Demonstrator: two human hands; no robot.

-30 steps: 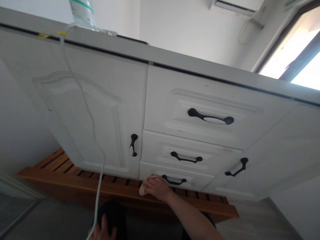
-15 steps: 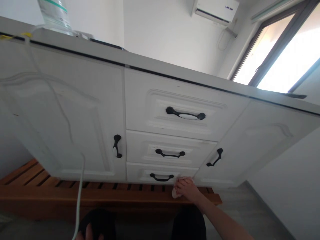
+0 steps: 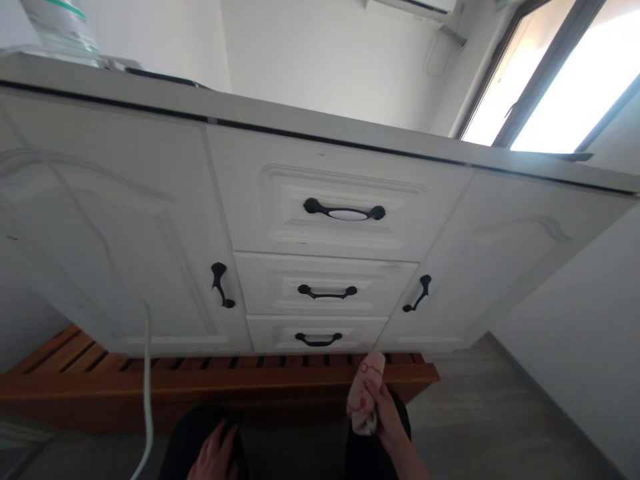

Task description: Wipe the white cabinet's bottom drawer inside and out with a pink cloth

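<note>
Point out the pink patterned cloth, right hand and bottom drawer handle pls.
Pink patterned cloth (image 3: 361,392): head view, middle of the visible fabric.
Right hand (image 3: 387,411): head view, middle of the hand.
Bottom drawer handle (image 3: 319,343): head view, middle of the dark grip.

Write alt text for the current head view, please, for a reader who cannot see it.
A person's right grip holds a bunched pale pink cloth with red markings near the right knee, while the left grip rests on the left knee. Ahead, a black-handled white cabinet rises behind the front of a slatted wooden bench.
</note>
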